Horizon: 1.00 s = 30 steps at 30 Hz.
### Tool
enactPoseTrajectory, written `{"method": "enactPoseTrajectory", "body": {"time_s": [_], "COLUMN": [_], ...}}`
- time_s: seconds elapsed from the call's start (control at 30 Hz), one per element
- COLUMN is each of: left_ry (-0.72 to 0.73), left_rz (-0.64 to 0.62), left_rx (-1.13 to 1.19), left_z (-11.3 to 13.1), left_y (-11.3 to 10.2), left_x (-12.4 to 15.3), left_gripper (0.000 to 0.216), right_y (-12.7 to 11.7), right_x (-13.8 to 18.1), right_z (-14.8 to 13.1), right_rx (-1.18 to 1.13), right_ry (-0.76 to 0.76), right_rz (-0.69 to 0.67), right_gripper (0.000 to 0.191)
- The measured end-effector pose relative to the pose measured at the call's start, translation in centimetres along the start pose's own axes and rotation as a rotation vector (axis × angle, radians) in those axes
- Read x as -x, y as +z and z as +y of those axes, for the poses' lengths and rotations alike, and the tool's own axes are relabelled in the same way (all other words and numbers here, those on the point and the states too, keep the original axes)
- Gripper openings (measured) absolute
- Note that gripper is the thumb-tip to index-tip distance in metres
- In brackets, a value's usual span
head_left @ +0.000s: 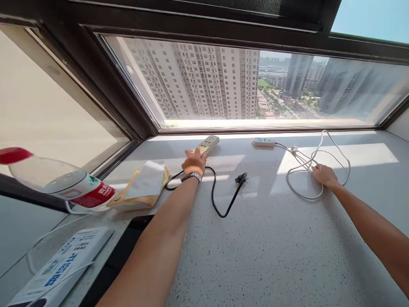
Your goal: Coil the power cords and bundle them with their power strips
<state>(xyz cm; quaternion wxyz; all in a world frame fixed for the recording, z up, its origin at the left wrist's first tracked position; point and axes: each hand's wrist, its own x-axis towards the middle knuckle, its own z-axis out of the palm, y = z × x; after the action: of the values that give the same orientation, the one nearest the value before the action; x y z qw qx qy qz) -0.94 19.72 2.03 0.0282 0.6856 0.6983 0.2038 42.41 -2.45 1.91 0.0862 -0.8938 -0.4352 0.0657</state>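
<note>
With fingers wrapped around its near end, my left hand (194, 163) grips a cream power strip (209, 144) near the window. A black cord (213, 192) runs in a bend over the counter to a black plug (241, 178). On the right, my right hand (324, 175) is closed on a loosely coiled white cord (303, 197). That cord leads left to a smaller white power strip (263, 142) with blue sockets, lying by the window. A bundled or plug-like part (294, 149) sits along the white cord; its detail is unclear.
A red-capped clear bottle (64, 179) leans at the left beside an opened paper packet (143, 186). Nearer stands a white box (60, 264) with blue print, next to a dark panel (119, 256) in the speckled counter (255, 251). A dark window frame (271, 129) bounds the back.
</note>
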Motion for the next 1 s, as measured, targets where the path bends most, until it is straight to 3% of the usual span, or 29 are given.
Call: {"method": "enactPoseTrajectory", "body": {"time_s": [0.13,0.23,0.27,0.33,0.4,0.47,0.53,0.67,0.73,0.8,0.93,1.0], "left_ry": [-0.108,0.039,0.218,0.773,1.309,1.457,1.326,0.938,0.662,0.480,0.327,0.328], "left_rz": [-0.026,0.019,0.100,0.224,0.187,0.063,-0.024,-0.265,-0.272,-0.208,-0.124,-0.216], "left_rx": [0.015,0.076,0.157,0.268,0.205,0.044,-0.043,-0.017,0.086,0.129,0.215,0.384], "left_z": [-0.1,0.0,0.0,0.0,0.3,1.1,2.1,4.0,4.8,5.6,6.1,5.4], "left_y": [-2.0,-4.4,-5.2,-6.3,-6.1,-4.8,-2.8,0.1,0.5,0.3,-1.5,-2.9], "left_x": [-0.5,2.9,5.0,10.2,15.1,17.7,17.3,11.0,7.5,5.2,5.0,7.0], "left_gripper": [0.053,0.055,0.055,0.054,0.054,0.055,0.054,0.030,0.023,0.028,0.046,0.050], "right_y": [-1.0,-1.2,-1.3,-1.5,-2.0,-2.5,-2.9,-2.9,-2.4,-1.7,-0.2,0.2], "right_x": [1.8,4.0,4.7,6.0,7.1,8.0,9.0,11.4,12.7,14.1,17.0,18.3], "right_z": [5.0,7.0,7.2,6.9,5.5,3.3,0.5,-5.1,-7.5,-9.8,-14.2,-16.3], "right_rx": [-0.019,-0.085,-0.121,-0.195,-0.257,-0.305,-0.357,-0.476,-0.537,-0.598,-0.702,-0.648], "right_ry": [0.075,0.078,0.062,0.002,-0.090,-0.200,-0.314,-0.472,-0.522,-0.561,-0.606,-0.627], "right_rz": [0.021,0.061,0.070,0.079,0.087,0.102,0.106,0.033,-0.014,-0.053,-0.114,-0.177], "right_gripper": [0.033,0.029,0.029,0.032,0.037,0.045,0.051,0.051,0.048,0.043,0.034,0.032]}}
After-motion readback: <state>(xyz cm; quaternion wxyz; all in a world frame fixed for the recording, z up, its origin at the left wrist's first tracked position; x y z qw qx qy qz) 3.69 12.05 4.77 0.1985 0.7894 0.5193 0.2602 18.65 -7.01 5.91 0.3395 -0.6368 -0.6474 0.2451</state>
